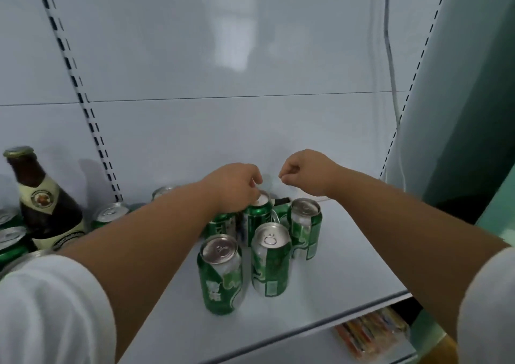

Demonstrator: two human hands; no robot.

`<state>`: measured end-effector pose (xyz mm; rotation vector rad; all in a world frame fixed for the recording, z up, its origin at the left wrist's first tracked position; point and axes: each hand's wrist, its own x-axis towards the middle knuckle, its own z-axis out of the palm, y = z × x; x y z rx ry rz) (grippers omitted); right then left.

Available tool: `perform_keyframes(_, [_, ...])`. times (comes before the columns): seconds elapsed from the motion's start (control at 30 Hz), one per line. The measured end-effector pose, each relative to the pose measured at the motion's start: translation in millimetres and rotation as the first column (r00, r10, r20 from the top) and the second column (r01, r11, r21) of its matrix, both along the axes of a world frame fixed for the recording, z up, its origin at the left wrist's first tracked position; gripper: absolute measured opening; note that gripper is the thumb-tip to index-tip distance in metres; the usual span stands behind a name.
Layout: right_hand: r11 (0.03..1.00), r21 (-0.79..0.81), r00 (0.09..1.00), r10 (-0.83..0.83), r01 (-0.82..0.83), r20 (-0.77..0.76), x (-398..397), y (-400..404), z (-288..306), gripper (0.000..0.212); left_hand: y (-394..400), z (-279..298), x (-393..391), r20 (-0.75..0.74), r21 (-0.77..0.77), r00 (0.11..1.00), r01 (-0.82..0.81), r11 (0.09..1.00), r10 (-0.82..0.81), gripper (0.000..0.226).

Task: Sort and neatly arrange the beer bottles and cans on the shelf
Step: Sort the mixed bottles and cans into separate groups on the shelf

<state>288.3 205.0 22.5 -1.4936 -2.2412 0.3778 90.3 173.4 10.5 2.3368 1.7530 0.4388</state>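
Up on the white shelf (334, 280), the left hand (234, 186) grips the top of a green can (257, 219) in the back of a cluster of cans, fingers curled over its rim. Just beside it, the right hand (306, 173) hangs above the shelf, fingers curled, holding nothing. At far left a brown bottle (41, 205) stands upright among more cans.

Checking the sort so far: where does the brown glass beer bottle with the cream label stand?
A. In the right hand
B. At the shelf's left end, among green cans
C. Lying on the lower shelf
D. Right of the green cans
B: the brown glass beer bottle stands upright at the left end of the white shelf, with green cans beside it.
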Motion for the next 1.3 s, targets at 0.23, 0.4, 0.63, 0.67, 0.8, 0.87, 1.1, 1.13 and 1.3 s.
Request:
perform_keyframes(0.23, [0.966,-0.249,0.970,-0.003,0.066,0.244,7,56,-17,0.026,37,-8,-2,-0.145,-0.108,0.981,-0.141,0.984,0.125,0.029])
perform_keyframes(0.4, [0.908,-0.410,0.966,0.024,0.088,0.259,8,69,-31,0.019,49,-10,-3,-0.270,-0.220,0.945,-0.246,0.944,0.184,0.032])
perform_keyframes(0.63, [0.920,-0.386,0.956,0.048,0.071,0.291,-1,82,-52,0.026,54,-16,-4,-0.300,-0.203,0.922,-0.310,0.929,0.243,0.023])
perform_keyframes(0.67, [0.914,-0.399,0.963,0.044,0.068,0.265,1,82,-50,0.023,54,-16,-4,-0.298,-0.193,0.923,-0.308,0.932,0.243,0.023])
perform_keyframes(0.8, [0.890,-0.457,0.993,0.048,0.005,0.104,3,81,-27,0.023,55,-13,-8,-0.292,-0.136,0.921,-0.307,0.942,0.258,0.028])
perform_keyframes(0.87, [0.911,-0.412,1.000,0.030,-0.027,0.001,3,77,-9,0.026,54,-12,-13,-0.269,-0.086,0.924,-0.303,0.949,0.270,0.028])
perform_keyframes(1.1, [0.947,-0.321,0.993,-0.012,-0.027,-0.119,-31,59,42,0.024,46,-6,-34,0.098,0.017,0.981,-0.167,0.986,0.165,0.056])
perform_keyframes(1.13, [0.954,-0.297,0.990,-0.010,-0.032,-0.140,-36,55,48,0.028,45,-4,-35,0.135,0.041,0.980,-0.152,0.988,0.145,0.055])
perform_keyframes(1.3, [0.976,-0.206,0.996,0.050,-0.066,-0.079,-74,36,73,0.036,38,5,-49,0.282,0.131,0.953,-0.150,0.980,0.109,0.041])
